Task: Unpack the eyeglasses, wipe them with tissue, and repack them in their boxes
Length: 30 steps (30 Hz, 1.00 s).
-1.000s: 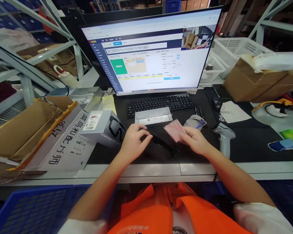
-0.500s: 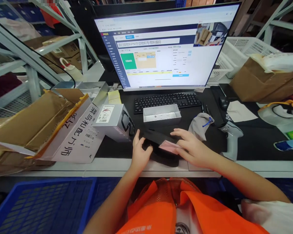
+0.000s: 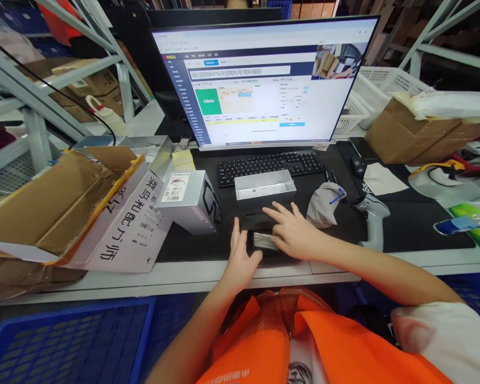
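A black case [image 3: 256,217] lies low on the dark mat in front of me, hard to make out against it. My left hand [image 3: 242,261] holds its left end, thumb on the near side and fingers towards the back. Over its right part, my right hand [image 3: 298,232] is open with fingers spread, the fingertips at the case's far part. A pale, layered-looking piece [image 3: 265,241] shows in the case between my hands; its kind is unclear. Just behind stands an open grey box tray [image 3: 265,186]. Left of it is a grey printed box [image 3: 190,202] with a label.
An opened carton [image 3: 76,202] stands left. A grey pouch [image 3: 324,205] and a barcode scanner [image 3: 374,218] lie right. Behind are a keyboard [image 3: 270,165] and monitor [image 3: 264,85]. A mouse [image 3: 358,166] and a brown parcel [image 3: 408,133] are further right. A blue crate [image 3: 144,341] is below.
The pink piece by my right hand is out of sight, and a pale layered piece now shows in the case. My right hand has shifted left over the case, fingers spreading.
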{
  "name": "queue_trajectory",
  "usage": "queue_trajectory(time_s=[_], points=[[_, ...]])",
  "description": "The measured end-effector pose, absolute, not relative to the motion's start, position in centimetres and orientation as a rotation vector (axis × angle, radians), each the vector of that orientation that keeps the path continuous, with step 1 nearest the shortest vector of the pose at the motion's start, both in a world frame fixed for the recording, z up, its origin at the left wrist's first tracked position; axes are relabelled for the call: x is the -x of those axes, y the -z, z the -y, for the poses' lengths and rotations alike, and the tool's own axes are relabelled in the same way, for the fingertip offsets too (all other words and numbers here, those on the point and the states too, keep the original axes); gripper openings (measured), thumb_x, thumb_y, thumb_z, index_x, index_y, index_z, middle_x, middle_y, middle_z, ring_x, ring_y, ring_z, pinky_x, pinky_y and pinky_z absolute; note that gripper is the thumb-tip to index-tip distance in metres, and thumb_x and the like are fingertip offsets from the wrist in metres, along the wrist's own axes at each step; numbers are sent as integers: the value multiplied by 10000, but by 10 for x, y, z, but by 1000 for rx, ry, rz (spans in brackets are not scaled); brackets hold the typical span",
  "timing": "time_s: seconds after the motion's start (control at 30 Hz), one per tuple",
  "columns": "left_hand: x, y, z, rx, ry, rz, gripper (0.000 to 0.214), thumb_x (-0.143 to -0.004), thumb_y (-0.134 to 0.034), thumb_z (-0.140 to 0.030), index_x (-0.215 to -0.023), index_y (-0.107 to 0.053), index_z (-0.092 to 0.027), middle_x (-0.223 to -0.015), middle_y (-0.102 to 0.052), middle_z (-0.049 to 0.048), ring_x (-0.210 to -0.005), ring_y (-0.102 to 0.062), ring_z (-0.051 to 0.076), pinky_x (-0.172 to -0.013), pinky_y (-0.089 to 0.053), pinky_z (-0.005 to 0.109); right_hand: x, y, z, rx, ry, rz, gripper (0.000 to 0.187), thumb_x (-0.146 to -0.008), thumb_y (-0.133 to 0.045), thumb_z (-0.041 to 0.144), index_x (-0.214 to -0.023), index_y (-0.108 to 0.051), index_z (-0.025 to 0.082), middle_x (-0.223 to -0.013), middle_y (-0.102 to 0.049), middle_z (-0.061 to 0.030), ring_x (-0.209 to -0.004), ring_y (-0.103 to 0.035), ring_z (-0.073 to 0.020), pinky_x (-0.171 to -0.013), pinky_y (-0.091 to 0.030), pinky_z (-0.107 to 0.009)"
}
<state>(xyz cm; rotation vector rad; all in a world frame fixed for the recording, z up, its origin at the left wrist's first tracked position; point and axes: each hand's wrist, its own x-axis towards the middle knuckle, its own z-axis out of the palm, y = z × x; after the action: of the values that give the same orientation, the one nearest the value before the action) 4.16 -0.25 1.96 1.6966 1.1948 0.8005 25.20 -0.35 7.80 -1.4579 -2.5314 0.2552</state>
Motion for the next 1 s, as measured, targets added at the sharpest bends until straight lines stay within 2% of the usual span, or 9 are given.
queue_trajectory(time_s=[0.13, 0.23, 0.3, 0.4, 0.5, 0.6, 0.73, 0.87, 1.0], points=[[-40, -19, -1, -1743, -773, -1210, 476, -812, -596, -168, -1284, -558, -208, -1687, -104, 103, -1555, -133, 288, -1254, -206, 484, -256, -73, 2, 1484, -191, 2474, 126, -889, -644, 223, -938, -706, 125, -1588, -345, -217, -1480, -275, -446, -1089, -297, -748], [-37, -21, -2, -1829, -805, -1234, 324, -870, -610, -267, -1185, -624, -193, -1682, -119, 120, -1548, -158, 310, -1243, -209, 523, -261, -76, 10, 1358, -137, 2482, 152, -914, -573, 156, -998, -699, 157, -1602, -341, -178, -1495, -273, -396, -1114, -282, -727], [-31, -23, -1, -1908, -861, -1206, 266, -904, -594, -322, -1129, -658, -194, -1680, -126, 122, -1540, -187, 319, -1230, -226, 547, -269, -79, 18, 1317, -133, 2467, 178, -941, -547, 186, -1032, -700, 177, -1603, -347, -160, -1501, -262, -385, -1118, -267, -732], [-21, -26, -2, -2067, -833, -1035, 270, -847, -691, -342, -1081, -681, -210, -1681, -129, 107, -1534, -198, 344, -1205, -287, 560, -289, -79, 34, 1384, -174, 2322, 202, -965, -536, 247, -1071, -698, 188, -1595, -361, -157, -1501, -265, -380, -1129, -262, -726], [-13, -26, -7, -2109, -743, -984, 188, -762, -781, -323, -830, -659, -197, -1680, -147, 92, -1518, -230, 383, -1182, -339, 577, -316, -73, 55, 1453, -223, 2085, 190, -956, -548, 249, -1047, -708, 204, -1549, -438, -136, -1492, -300, -356, -1163, -290, -664], [-9, -26, -9, -2061, -803, -968, 281, -801, -749, -321, -651, -548, -195, -1630, -298, 119, -1477, -338, 373, -1164, -382, 572, -341, -64, 79, 1485, -266, 1908, 181, -950, -549, 251, -1020, -714, 226, -1475, -530, -113, -1451, -388, -332, -1160, -371, -582], [-7, -51, -15, -1990, -1076, -861, 302, -827, -738, -351, -678, -523, -198, -1578, -390, 145, -1422, -440, 350, -1100, -479, 517, -373, -53, 109, 1542, -237, 1722, 175, -961, -540, 270, -988, -711, 246, -1412, -586, -102, -1352, -518, -307, -1106, -455, -509], [-22, -99, -48, -2151, -1253, -1052, 285, -827, -737, -346, -718, -513, -208, -1584, -398, 101, -1426, -438, 317, -1182, -373, 509, -400, -44, 121, 1651, -148, 1513, 193, -954, -553, 337, -948, -723, 245, -1304, -656, -107, -1197, -630, -295, -1007, -525, -476], [-52, -116, -101, -2197, -1248, -1215, 279, -810, -730, -332, -734, -489, -215, -1553, -435, 146, -1420, -440, 328, -1185, -344, 506, -407, -39, 122, 1675, -137, 1517, 219, -949, -554, 368, -939, -732, 242, -1240, -690, -103, -1126, -667, -286, -954, -551, -449]])
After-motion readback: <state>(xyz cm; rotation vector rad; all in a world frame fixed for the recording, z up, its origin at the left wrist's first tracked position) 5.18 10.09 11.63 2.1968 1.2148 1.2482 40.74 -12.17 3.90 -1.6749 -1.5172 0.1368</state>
